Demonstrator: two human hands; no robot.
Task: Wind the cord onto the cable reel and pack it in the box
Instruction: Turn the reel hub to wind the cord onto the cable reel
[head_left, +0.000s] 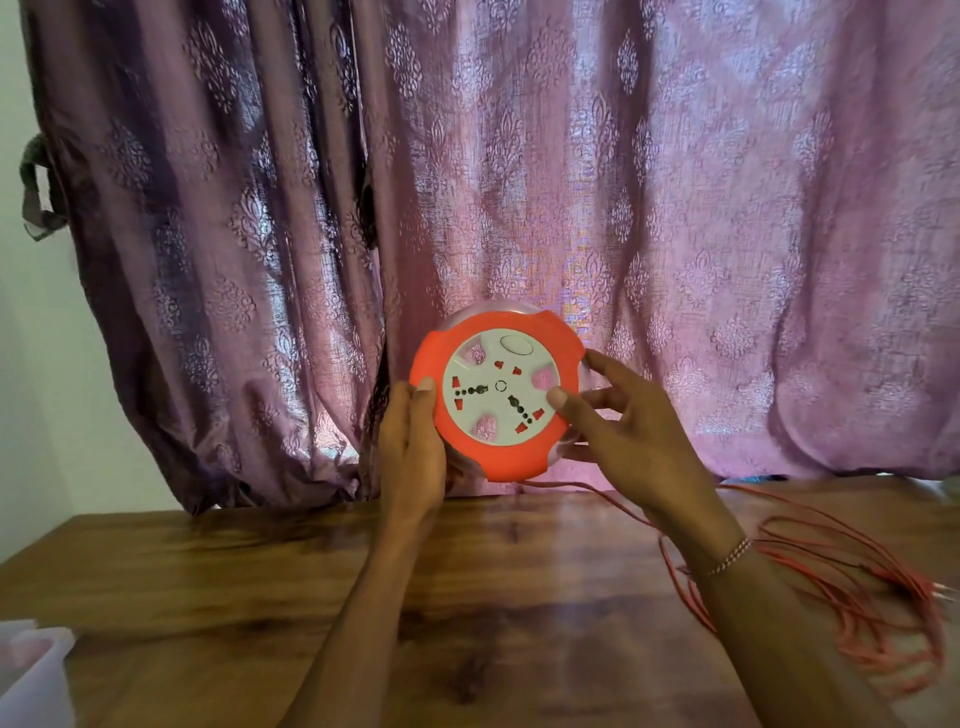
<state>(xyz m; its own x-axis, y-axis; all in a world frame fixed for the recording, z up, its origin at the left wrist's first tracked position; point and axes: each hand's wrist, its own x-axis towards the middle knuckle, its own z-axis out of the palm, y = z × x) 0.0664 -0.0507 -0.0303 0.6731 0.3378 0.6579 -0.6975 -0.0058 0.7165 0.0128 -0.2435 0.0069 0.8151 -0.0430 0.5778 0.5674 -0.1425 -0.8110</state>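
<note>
Nearest, below and right of the grip: loose red cord (852, 597) heaped in slack loops on the wooden table (260, 571), plug end blurred at the far right edge. One strand running from the heap up under the right wrist toward the underside of the reel.

At the grip: orange cable reel (498, 392) held clear of the table, socket face (501, 387) toward the camera. Left hand (413, 452) clamped on the left rim, thumb over the front edge, fingers hidden behind. Right hand (631, 431) spread open, thumb tip pressed on the white face near its right edge, index finger touching the outer rim; nothing pinched.

Judged step: turning the inner disc to draw cord in. Best done with left clamp steady, right thumb pushing in short even arcs, strand kept free of the wrist and bracelet (730, 556), loops fed without kinks. Snag risk at the tangle.

Beyond the grip: purple patterned curtain (675, 208). Packing box not identifiable; a pale container (31, 670) at the near left corner, well apart.
</note>
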